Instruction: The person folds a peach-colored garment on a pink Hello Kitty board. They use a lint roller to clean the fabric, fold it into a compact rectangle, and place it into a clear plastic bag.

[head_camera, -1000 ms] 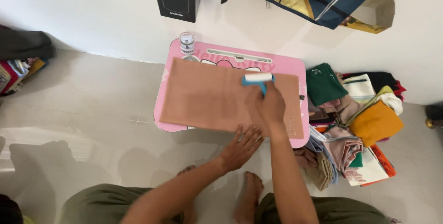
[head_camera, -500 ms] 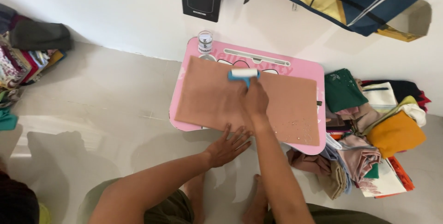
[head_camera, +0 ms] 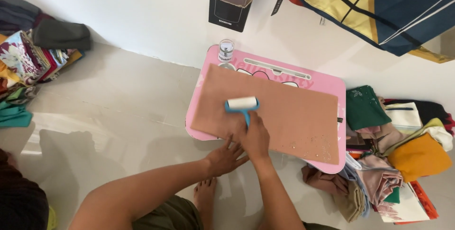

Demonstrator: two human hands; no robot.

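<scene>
Right hand (head_camera: 256, 140) grips a lint roller (head_camera: 242, 104) mid-stroke on tan cloth (head_camera: 284, 116); left hand (head_camera: 222, 158), fingers spread, pins its edge; specks (head_camera: 315, 147) likely next.

The right hand (head_camera: 255, 140) hides the lint roller's handle (head_camera: 247, 115). The brown cloth (head_camera: 279, 111) covers most of the pink surface (head_camera: 332, 85). The striped bag (head_camera: 379, 7) runs off the top edge.

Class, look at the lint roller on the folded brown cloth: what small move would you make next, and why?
Probably roll the lint roller toward the cloth's far right corner. The right hand holds its blue handle near the left-middle of the brown cloth, while pale specks sit by that corner, apart from the roller. The left hand presses the near edge, steadying it.
</scene>
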